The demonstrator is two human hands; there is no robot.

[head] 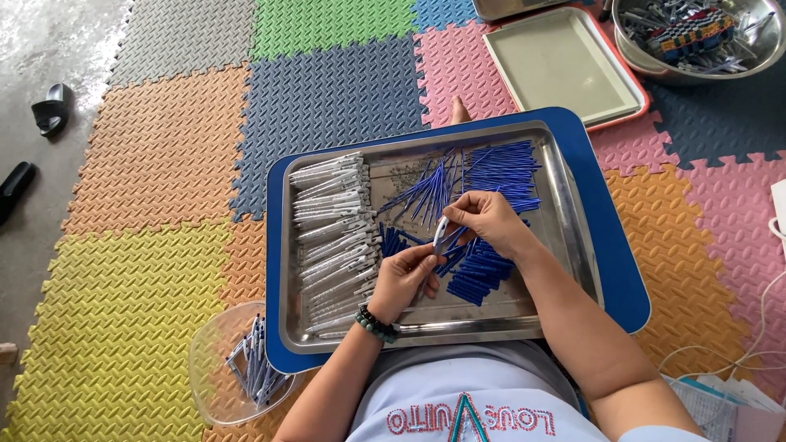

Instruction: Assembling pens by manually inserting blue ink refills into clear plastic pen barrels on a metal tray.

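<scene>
Pens are being handled over a rectangular stainless-steel tray (573,237), which is rested on a blue plastic board (610,245) across the lap. In the head view, a slim white pen barrel (440,233) is pinched at its lower part by the left hand (403,278), thumb and fingertips pressed together, and at its upper end by the fingertips of the right hand (490,221); the barrel is held above the tray's middle. Rows of white pen barrels (336,237) are stacked along the tray's left edge, and loose blue refills (491,176) are scattered toward its far right corner. Slipping of the thin barrel from so light a pinch seems possible. Tipping of the lap-borne tray could send refills sliding. A clear plastic bowl (214,360) of finished pens lies near the tray's near left corner.
</scene>
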